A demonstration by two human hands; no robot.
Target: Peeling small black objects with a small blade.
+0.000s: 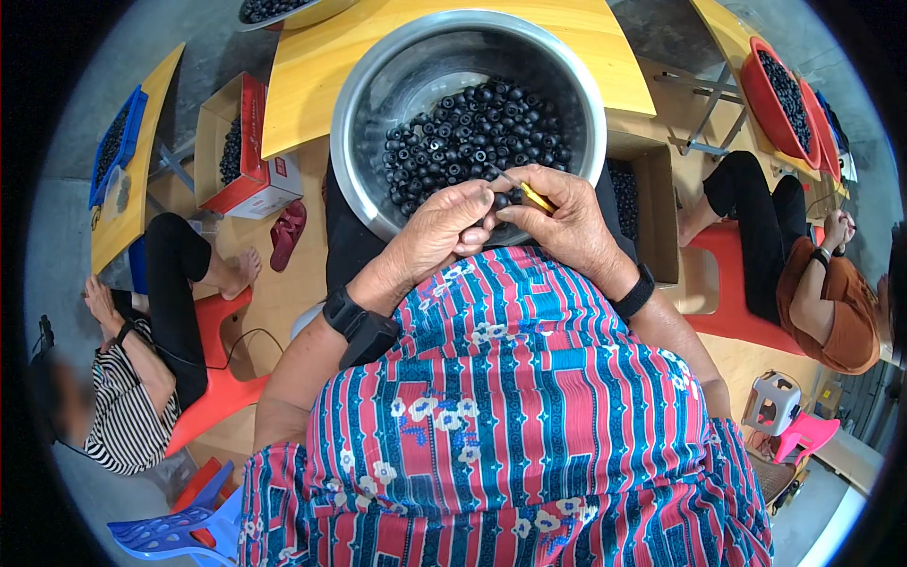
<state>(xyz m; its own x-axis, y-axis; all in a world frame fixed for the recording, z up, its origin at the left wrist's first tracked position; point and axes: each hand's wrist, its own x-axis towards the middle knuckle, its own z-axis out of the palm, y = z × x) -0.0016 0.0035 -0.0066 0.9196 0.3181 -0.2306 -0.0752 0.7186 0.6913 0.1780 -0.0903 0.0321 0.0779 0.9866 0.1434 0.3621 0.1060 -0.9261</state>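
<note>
A steel bowl (348, 123) stands in front of me, holding a heap of small black round pieces (472, 132) with ring-like openings. Over its near rim my two hands meet. My left hand (436, 229) is closed, thumb and fingers pinching one black round piece (501, 200). My right hand (570, 215) grips a small tool with a yellow handle (537, 197) and a thin metal tip that points to the upper left. The tool's exact kind is partly hidden by my fingers. Both fingertips are close together around the piece.
Under the bowl is a yellow wooden table (605, 57). A cardboard box (652, 194) with black pieces stands to its right, a red-and-white carton (248, 142) to its left. Seated people are on both sides, on red stools (742, 293). Red basins (756, 85) stand at far right.
</note>
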